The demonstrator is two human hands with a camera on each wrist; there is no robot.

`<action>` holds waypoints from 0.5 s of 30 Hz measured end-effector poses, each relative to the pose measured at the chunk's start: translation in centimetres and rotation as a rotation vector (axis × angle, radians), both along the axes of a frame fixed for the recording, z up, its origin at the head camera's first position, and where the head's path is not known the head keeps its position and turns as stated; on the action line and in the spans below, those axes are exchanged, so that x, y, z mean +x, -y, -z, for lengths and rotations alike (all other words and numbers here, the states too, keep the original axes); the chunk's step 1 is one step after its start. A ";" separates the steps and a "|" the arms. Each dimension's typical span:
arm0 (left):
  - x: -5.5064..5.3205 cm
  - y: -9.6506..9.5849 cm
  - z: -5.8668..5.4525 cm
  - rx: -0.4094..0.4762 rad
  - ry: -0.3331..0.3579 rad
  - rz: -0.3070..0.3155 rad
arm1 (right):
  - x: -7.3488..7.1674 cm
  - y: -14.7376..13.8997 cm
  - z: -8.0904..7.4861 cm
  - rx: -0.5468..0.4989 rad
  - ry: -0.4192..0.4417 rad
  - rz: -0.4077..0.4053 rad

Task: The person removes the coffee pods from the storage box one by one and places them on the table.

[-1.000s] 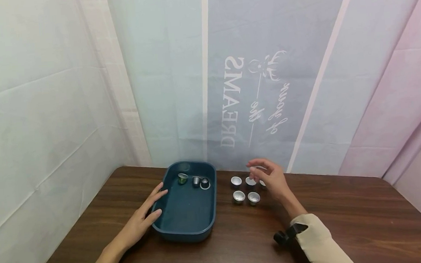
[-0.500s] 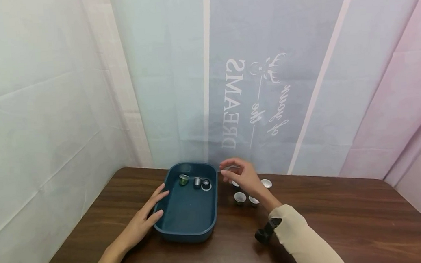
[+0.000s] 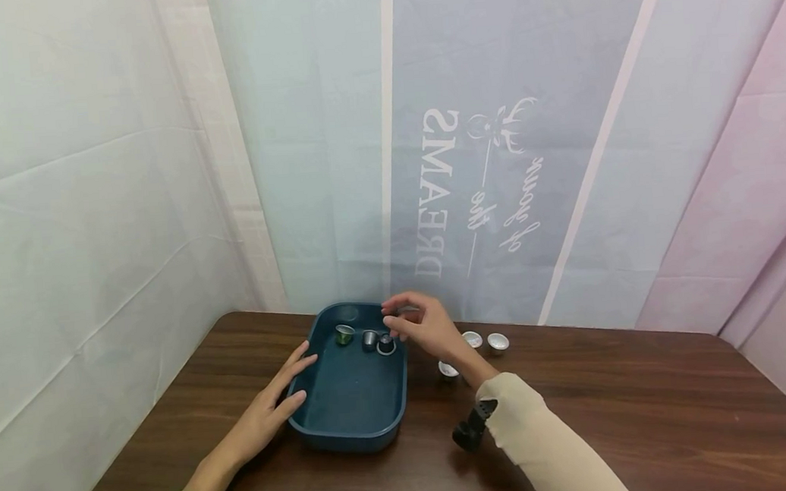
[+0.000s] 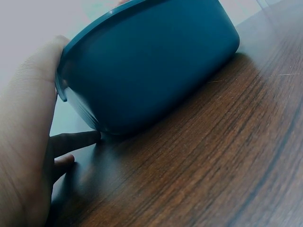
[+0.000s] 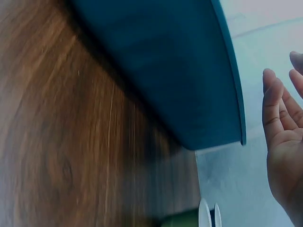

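In the head view a dark teal plastic tray (image 3: 349,401) holds a green coffee capsule (image 3: 344,335), a grey capsule (image 3: 369,341) and a black capsule (image 3: 386,345) at its far end. My left hand (image 3: 267,406) rests on the tray's left side with fingers spread and fairly straight. In the left wrist view, part of that hand (image 4: 28,123) lies against the rim. My right hand (image 3: 426,327) is over the tray's far right corner. Its thumb and index finger pinch a small dark item, apparently another capsule, mostly hidden. In the right wrist view the hand (image 5: 286,127) shows beside the rim.
On the brown wooden table (image 3: 624,412), several capsules, including a silver-topped capsule (image 3: 498,343), stand right of the tray; the right arm covers some. A printed curtain (image 3: 489,56) hangs behind the table's back edge. A pale curtain (image 3: 90,221) hangs at the left.
My right hand has moved left from above the capsules on the table to the tray's far right corner. The left hand stays on the tray's left side.
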State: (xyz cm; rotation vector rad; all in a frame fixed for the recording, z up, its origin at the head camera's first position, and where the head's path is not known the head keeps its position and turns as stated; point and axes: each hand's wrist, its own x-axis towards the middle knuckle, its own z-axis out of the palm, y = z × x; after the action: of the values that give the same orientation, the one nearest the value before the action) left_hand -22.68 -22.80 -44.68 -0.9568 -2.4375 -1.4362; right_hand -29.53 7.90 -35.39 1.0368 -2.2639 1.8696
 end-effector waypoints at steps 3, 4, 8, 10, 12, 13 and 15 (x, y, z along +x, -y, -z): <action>-0.2 0.1 0.2 -0.010 0.003 -0.005 | -0.1 0.9 -0.2 0.002 0.003 -0.029; -0.2 0.1 0.2 -0.014 0.007 -0.007 | -0.1 1.2 -0.3 0.003 0.003 -0.035; -0.2 0.1 0.4 -0.032 0.017 -0.019 | -0.8 2.3 0.0 0.021 0.010 -0.041; -0.2 0.1 0.3 -0.036 0.021 -0.023 | -1.4 2.9 0.5 0.034 0.026 -0.042; -0.2 0.1 0.3 -0.034 0.011 -0.021 | -1.9 3.5 1.0 0.060 0.042 -0.040; -0.1 0.1 0.2 -0.029 0.008 -0.018 | -2.1 3.8 1.3 0.074 0.048 -0.039; -0.1 0.0 0.2 -0.020 0.002 -0.013 | -2.4 4.3 1.5 0.106 0.054 -0.037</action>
State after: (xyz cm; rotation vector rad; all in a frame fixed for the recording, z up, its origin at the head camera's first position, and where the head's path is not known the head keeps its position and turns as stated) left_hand -22.74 -22.82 -44.86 -0.9422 -2.4596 -1.4115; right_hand -31.96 3.57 -36.88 1.0614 -2.4148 1.8309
